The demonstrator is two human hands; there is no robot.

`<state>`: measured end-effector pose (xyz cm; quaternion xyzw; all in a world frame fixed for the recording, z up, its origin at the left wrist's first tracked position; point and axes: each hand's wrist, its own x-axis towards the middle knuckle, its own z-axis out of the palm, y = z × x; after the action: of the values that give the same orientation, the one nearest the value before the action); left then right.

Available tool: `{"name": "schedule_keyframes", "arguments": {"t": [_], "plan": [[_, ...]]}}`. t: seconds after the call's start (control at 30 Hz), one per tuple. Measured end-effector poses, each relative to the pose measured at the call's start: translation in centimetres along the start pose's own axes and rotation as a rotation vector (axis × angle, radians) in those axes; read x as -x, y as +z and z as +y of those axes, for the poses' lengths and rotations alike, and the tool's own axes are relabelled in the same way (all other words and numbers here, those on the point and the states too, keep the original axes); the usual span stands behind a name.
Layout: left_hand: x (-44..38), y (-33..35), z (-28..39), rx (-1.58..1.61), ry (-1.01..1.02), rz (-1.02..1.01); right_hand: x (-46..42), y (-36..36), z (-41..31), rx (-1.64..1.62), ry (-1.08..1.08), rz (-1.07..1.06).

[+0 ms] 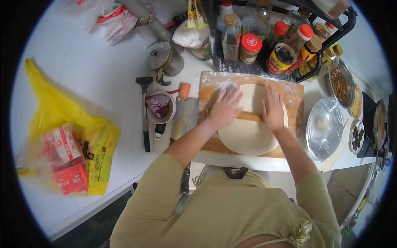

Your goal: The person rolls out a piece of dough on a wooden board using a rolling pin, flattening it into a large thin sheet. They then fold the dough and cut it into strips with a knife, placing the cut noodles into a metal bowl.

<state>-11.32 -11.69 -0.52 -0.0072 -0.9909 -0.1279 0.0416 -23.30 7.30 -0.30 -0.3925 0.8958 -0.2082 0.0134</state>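
A wooden rolling pin [249, 117] lies across a wide, thin sheet of dough [248, 139]. My left hand [225, 104] bears on the pin's left part, blurred, its fingers stretched towards the board's far side. On the right part of the pin is my right hand [273, 108], fingers extended over the dough. Both palms cover the pin's ends, so only its middle shows. Under the dough is a floured wooden board [207, 102]. A pale, blurred patch lies by my left fingertips; I cannot tell what it is.
Bottles and a red-lidded jar [250, 48] crowd a black rack behind the board. Left are a cleaver [185, 114], a carrot piece [185, 90], a bowl of onion [161, 107] and a yellow plastic bag [74, 114]. A plastic-covered bowl [324, 128] stands right.
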Motion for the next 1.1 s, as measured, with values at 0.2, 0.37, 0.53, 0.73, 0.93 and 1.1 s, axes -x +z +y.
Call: {"name": "schedule_keyframes", "arguments": {"t": [0.2,0.37,0.53,0.73,0.93,1.1], "plan": [[-0.2,-1.8,0.5,0.085,0.311,-0.129,3.3,0.0,-1.2,0.054,-0.059,-0.127],[-6.4,-1.3,-2.8,0.109,0.406,-0.069,-2.7,0.7,0.2,0.106,0.015,-0.017],[-8.6,-0.8,-4.5,0.121,0.474,-0.12,-5.1,1.0,0.8,0.077,-0.067,0.016],[1.9,-0.6,2.0,0.017,0.279,-0.136,4.9,0.1,-3.0,-0.019,-0.111,-0.144],[2.9,-5.8,-2.0,0.379,-0.001,0.269,10.0,-2.6,-4.5,-0.13,-0.214,-0.221],[-6.2,-13.7,-12.3,0.061,-0.134,0.577,9.5,-3.2,-5.0,-0.158,-0.222,-0.157]]}}
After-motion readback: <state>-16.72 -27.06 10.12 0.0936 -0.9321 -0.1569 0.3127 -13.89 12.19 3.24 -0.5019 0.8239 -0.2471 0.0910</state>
